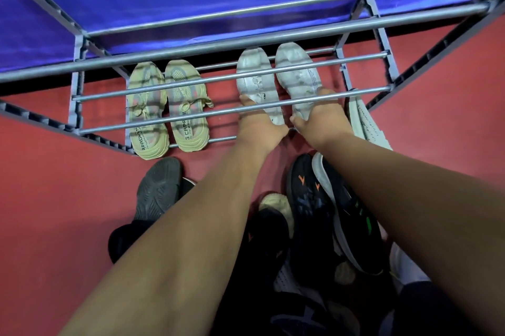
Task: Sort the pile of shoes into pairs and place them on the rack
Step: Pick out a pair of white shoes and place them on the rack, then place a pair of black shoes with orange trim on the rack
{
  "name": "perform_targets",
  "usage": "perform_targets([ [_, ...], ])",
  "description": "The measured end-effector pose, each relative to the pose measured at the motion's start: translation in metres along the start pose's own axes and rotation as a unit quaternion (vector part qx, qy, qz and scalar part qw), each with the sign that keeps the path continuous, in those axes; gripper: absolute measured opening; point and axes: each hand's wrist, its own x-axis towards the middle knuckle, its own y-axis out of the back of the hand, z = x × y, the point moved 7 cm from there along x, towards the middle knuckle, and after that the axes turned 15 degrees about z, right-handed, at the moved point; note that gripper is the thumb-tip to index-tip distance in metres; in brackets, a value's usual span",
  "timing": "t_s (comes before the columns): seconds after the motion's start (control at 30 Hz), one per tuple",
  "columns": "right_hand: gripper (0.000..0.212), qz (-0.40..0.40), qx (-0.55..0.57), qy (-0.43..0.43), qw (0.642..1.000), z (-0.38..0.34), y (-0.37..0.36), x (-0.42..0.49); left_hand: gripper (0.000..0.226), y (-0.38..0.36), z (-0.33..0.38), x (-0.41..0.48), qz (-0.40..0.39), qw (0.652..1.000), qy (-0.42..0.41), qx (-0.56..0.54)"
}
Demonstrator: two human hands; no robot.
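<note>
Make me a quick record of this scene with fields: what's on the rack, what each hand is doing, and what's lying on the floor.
rack: grey metal bars, blue fabric behind
lowest shelf: beige pair side by side; white pair beside it
left hand: grips the heel end of one white shoe
right hand: grips the heel end of the other
floor: red; pile of dark shoes in front of the rack
stray: white knit shoe by the right hand

Head camera looks steeply down (close) through rack bars
</note>
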Motion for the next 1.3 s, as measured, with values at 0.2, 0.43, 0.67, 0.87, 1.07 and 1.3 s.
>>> perform_targets([
  [0.2,0.047,0.007,0.041,-0.037,0.998,-0.004,0.000,0.000,0.096,0.001,0.001,0.000,-0.018,1.000,-0.018,0.011],
  [0.43,0.025,0.001,0.025,-0.029,0.999,-0.015,0.007,-0.009,0.050,0.015,0.000,-0.013,-0.005,0.998,-0.061,0.028],
  [0.67,0.027,0.028,0.005,0.066,0.997,-0.024,0.038,-0.030,0.070,0.041,-0.012,-0.041,-0.020,0.998,-0.065,0.007],
  [0.87,0.038,0.100,0.069,0.036,0.992,0.006,0.055,-0.066,0.058,0.063,-0.018,-0.089,-0.079,0.992,-0.091,0.042],
  [1.07,0.023,0.115,0.126,-0.045,0.984,0.044,0.061,-0.115,0.038,0.076,-0.039,-0.146,-0.179,0.971,-0.098,0.121],
  [1.3,0.023,-0.131,0.051,0.020,0.990,0.005,0.022,-0.170,0.033,0.102,-0.085,-0.206,-0.268,0.918,-0.106,0.271],
])
